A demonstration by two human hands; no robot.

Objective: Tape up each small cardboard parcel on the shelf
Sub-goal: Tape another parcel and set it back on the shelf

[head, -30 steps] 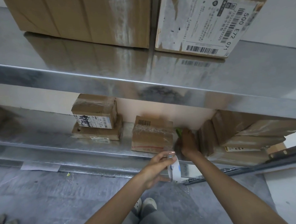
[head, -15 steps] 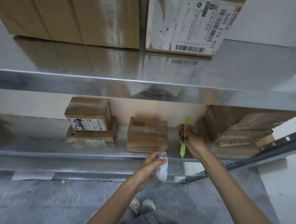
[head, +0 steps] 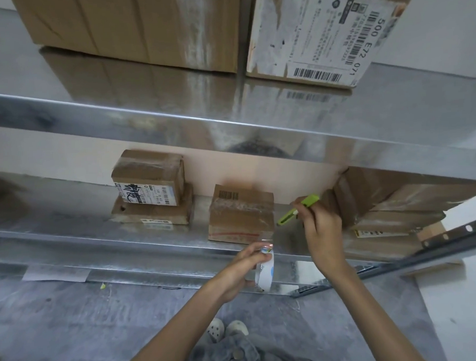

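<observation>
The left hand (head: 236, 271) is gripping the tape roll (head: 266, 270) just below the front right corner of the middle parcel (head: 240, 219) on the lower shelf (head: 96, 232), seemingly keeping a strip taut. The right hand (head: 322, 231) is clutching a green cutter (head: 296, 209) just right of that parcel, likely readying the cut.

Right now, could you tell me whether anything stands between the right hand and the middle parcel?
Nothing visible does. Only bare shelf lies between the parcel and the right hand, whose cutter points at it. The left hand holds the tape lower, off that line.
</observation>
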